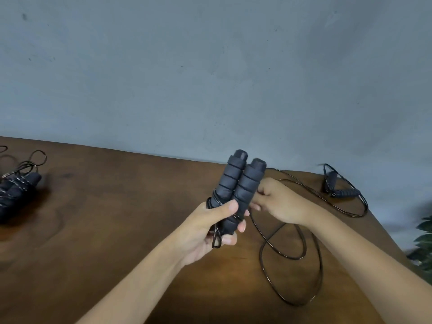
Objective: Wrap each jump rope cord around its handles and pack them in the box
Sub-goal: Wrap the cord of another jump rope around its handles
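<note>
Grey wall [210, 66] fills the upper half of the head view, and below it a brown wooden table [117, 230] runs from the left edge down to the bottom right. Centre frame, the left hand [208, 232] grips the lower ends of two dark foam handles [238, 190] held side by side and pointing up, thumb across the front, fingers curled round the back. A few turns of black cord [289, 251] sit on the handles just above that thumb, partly hidden under it, with a small loop poking out below the palm. The right hand [278, 199] is just right of the handles, fingers curled and pinching the cord; the exact pinch point is hidden behind the handles. The rest of the cord trails in loose loops on the table at lower right. At the far left edge a wrapped rope bundle [16, 192] lies blurred and cut off by the frame. Upper right, near the table's back edge, another loose rope [339, 188] lies with its handles small and hard to make out. Green leaves [424, 239] are cut off at the right edge.
</note>
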### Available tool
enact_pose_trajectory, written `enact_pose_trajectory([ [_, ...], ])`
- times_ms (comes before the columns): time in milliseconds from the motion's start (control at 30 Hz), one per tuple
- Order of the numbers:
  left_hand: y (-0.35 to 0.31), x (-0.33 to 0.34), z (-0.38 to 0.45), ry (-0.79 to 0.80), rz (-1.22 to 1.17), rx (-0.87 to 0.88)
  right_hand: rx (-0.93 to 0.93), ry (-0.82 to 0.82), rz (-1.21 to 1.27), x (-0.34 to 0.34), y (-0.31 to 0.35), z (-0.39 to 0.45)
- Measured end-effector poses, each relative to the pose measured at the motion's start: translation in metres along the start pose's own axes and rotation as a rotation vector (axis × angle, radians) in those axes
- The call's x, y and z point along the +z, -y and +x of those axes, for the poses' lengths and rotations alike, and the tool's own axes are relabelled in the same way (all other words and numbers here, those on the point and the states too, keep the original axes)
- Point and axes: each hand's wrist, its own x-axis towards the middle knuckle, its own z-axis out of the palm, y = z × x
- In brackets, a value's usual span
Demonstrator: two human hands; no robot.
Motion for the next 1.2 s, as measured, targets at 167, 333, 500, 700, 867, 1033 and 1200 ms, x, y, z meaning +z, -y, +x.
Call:
enact_pose_trajectory([
  [167, 0.003, -0.002, 0.003, -0.212, -0.109, 0.004, -0.005, -0.041, -0.02, 0.008, 0.004, -0.015],
  [333, 0.004, -0.008, 0.007, -0.392, -0.18, 0.028, 0.067, -0.162, -0.087, 0.008, 0.013, -0.034],
  [500, 0.003, -0.015, 0.011, -0.514, -0.177, 0.031, 0.039, -0.213, -0.268, 0.006, 0.026, -0.05],
  [700, 0.007, -0.02, 0.012, -0.604, -0.017, -0.065, -0.03, -0.31, -0.683, -0.006, 0.046, -0.055],
  [867, 0.007, -0.02, 0.01, -0.579, 0.069, -0.064, -0.192, -0.355, -0.883, -0.015, 0.055, -0.05],
  [1033, 0.001, -0.015, 0.001, -0.455, -0.01, -0.105, -0.191, -0.338, -0.792, -0.034, 0.072, -0.044],
  [1200, -0.001, -0.003, -0.003, -0.434, -0.043, -0.133, -0.228, -0.318, -0.836, -0.045, 0.086, -0.032],
])
